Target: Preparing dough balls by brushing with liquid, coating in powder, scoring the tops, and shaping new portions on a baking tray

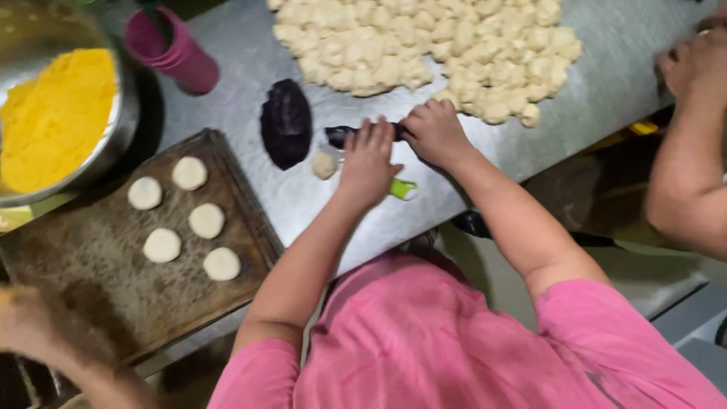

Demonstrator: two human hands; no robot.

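Observation:
My left hand lies palm down on the steel table, fingertips on a dark purple roll. My right hand grips the roll's other end, beside the edge of a big heap of pale dough pieces. A green-handled tool sticks out from under my left palm. Left of my left hand sit a small dough ball and a dark purple lump.
A dark baking tray at the left holds several flat dough rounds. A metal bowl of yellow powder and a pink cup stand behind it. Another person's hand works at the right; a blurred hand is at the lower left.

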